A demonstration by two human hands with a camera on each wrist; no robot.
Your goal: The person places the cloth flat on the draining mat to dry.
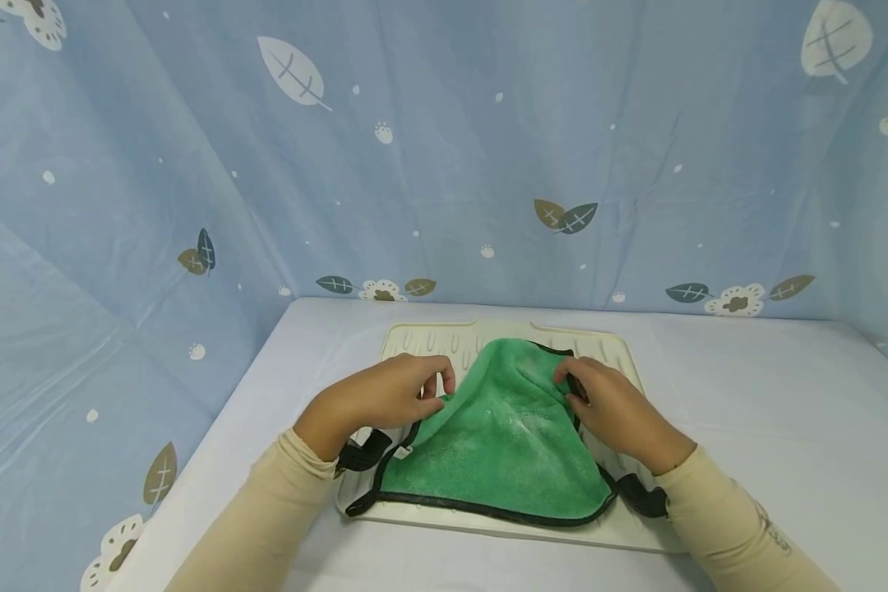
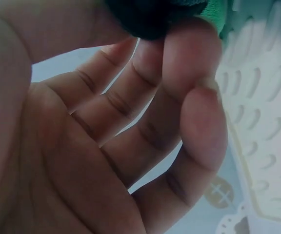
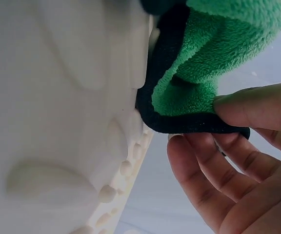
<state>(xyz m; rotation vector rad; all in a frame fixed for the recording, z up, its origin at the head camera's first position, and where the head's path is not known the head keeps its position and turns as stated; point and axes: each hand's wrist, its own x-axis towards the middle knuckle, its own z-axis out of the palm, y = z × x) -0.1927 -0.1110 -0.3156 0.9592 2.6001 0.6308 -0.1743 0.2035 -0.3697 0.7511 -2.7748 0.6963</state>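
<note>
Pinching at both sides: one green cloth (image 1: pixel 499 436), fleecy pile, black bound hem, lying on a cream tray (image 1: pixel 414 341) on the counter (image 1: pixel 770 427).

Hidden or cut off:
- Tray surface under the cloth is covered; only its far rim and side edges show in the head view. Its near right corner lies behind the right forearm.
- Left wrist view: the palm fills most of the picture; only a dark, blurred scrap of hem and a sliver of green show at the fingertips.
- Right wrist view: the cloth runs out of the top of the picture; the tray is close and out of focus.
- Dark straps at both wrists, partly tucked under the sleeves.

Grip:
- Left hand (image 1: pixel 385 399): thumb and fingertips clamped on the cloth's left hem, which is lifted just off the tray beneath the grip.
- Right hand (image 1: pixel 614 411): thumb on top, fingers below, clamped on the right hem; the cloth folds into a soft loop just beyond the grip.

Materials and shapes:
- Cloth: plush, rounded corners, bunched between the grips, flat and spread nearer the person.
- Tray: smooth moulded cream material, raised oval ribs and small nubs beside the right grip.
- Counter: pale, matt cover.
- Backdrop (image 1: pixel 444 148): blue sheet, leaf and flower print, well beyond both grips.
</note>
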